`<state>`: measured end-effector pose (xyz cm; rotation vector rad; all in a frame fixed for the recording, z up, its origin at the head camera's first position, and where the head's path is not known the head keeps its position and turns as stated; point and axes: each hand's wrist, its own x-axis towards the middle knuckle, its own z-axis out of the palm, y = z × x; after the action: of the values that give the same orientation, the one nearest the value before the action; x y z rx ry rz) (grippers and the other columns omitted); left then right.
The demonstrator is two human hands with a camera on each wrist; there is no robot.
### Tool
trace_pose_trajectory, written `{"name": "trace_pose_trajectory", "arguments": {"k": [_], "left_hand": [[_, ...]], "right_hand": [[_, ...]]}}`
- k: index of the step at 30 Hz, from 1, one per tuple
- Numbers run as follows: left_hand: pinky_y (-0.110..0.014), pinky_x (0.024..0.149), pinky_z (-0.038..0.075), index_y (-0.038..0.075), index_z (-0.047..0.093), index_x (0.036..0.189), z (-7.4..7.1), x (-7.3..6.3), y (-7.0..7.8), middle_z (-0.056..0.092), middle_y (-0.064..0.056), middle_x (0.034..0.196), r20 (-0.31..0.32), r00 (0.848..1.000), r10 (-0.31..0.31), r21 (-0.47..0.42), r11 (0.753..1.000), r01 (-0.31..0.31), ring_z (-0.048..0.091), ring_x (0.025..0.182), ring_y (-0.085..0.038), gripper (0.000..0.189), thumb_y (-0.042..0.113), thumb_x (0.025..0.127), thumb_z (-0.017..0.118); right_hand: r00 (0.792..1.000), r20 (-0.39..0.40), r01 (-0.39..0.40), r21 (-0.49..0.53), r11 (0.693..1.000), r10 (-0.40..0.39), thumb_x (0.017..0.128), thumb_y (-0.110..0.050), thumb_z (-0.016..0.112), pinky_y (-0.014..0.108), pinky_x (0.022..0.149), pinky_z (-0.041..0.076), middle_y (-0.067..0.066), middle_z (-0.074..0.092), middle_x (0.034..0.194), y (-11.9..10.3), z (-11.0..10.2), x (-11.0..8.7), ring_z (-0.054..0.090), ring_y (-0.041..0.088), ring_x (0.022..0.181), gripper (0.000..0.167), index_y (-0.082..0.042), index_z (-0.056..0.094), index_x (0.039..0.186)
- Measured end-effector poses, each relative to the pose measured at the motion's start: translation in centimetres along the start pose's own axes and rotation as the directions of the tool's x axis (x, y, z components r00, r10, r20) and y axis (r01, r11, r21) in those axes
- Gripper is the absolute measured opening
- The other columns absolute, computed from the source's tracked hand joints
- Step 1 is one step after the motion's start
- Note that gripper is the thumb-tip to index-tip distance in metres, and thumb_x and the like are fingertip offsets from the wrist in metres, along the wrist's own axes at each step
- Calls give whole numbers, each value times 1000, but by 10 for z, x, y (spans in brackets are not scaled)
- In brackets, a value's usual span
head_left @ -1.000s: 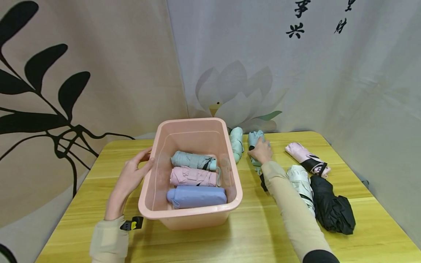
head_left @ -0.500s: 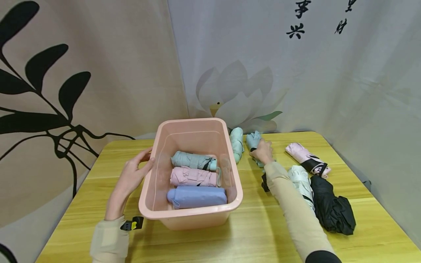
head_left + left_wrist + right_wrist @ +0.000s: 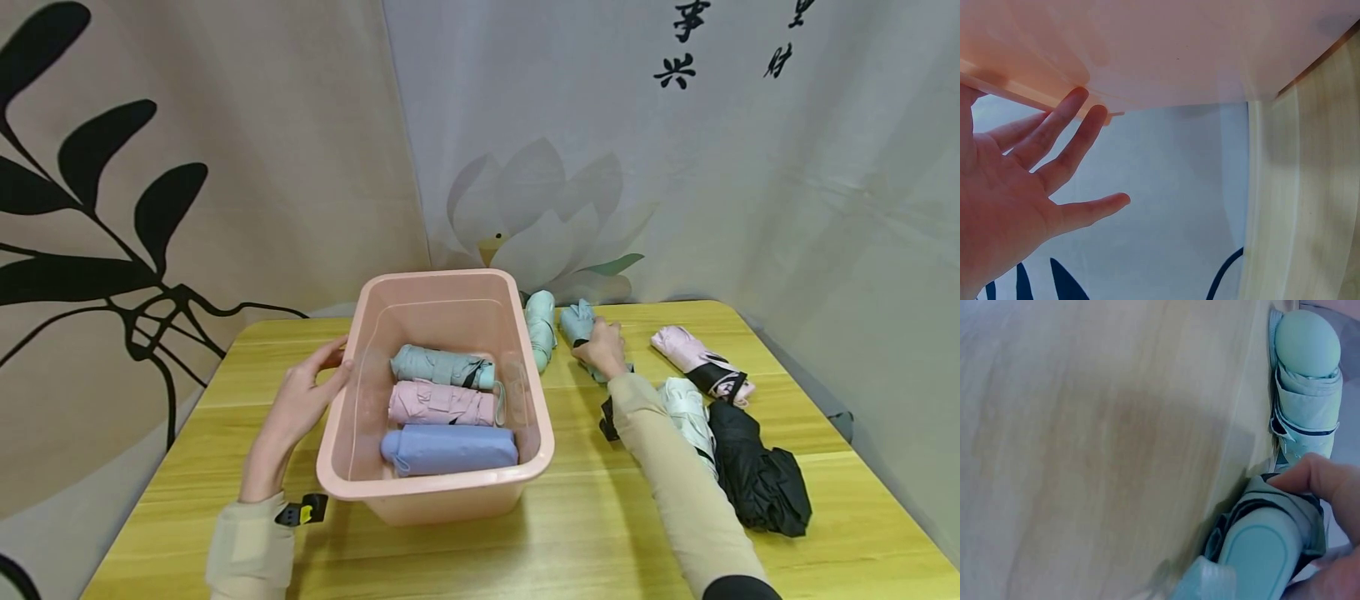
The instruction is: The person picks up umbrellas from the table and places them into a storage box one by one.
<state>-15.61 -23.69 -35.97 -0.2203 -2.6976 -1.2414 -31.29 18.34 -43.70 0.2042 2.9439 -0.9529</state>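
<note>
My right hand point(image 3: 603, 347) grips a folded grey-blue umbrella point(image 3: 576, 320) near the table's back edge. In the right wrist view, thumb and fingers pinch the umbrella point(image 3: 1263, 550) around its wrapped canopy, its pale handle end facing the camera. Beside it lies a mint-green folded umbrella point(image 3: 540, 330), close to the bin. Relaxed, spread fingers of my left hand point(image 3: 306, 393) touch the left side of the pink plastic bin point(image 3: 435, 487); the left wrist view shows fingertips just under its rim. Inside the bin lie three folded umbrellas: grey-blue point(image 3: 441, 367), pink point(image 3: 441, 403) and periwinkle point(image 3: 450, 448).
On the table's right lie a pink umbrella with a black band point(image 3: 693, 357), a white umbrella point(image 3: 686, 414) and a black umbrella point(image 3: 757, 471). The wooden table point(image 3: 585, 533) ends at a printed curtain point(image 3: 315, 167) behind.
My right hand has shifted slightly right and toward me on the grey-blue umbrella, whose far end has tilted a little to the left. The left hand and bin have stayed put.
</note>
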Motion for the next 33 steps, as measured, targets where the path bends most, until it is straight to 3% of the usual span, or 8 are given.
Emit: {"name": "trace_pose_trajectory", "arguments": {"k": [12,33], "left_hand": [[-56,98,43,0,38,143,0,1,0,56,-30,126,-4,1000,9,3,1000,-9,52,119,-43,55,32,99,47],[-56,98,42,2,39,144,1,0,-1,57,-29,126,-4,1000,1,6,1000,-1,52,120,-43,55,33,99,47]], "right_hand": [[995,-80,63,-18,998,-64,77,-15,68,55,95,43,35,39,132,-1,-3,0,47,49,112,78,4,33,143],[966,-194,176,-2,984,-173,73,-15,74,51,101,42,33,40,135,-29,-31,-9,45,44,119,78,4,38,140]]}}
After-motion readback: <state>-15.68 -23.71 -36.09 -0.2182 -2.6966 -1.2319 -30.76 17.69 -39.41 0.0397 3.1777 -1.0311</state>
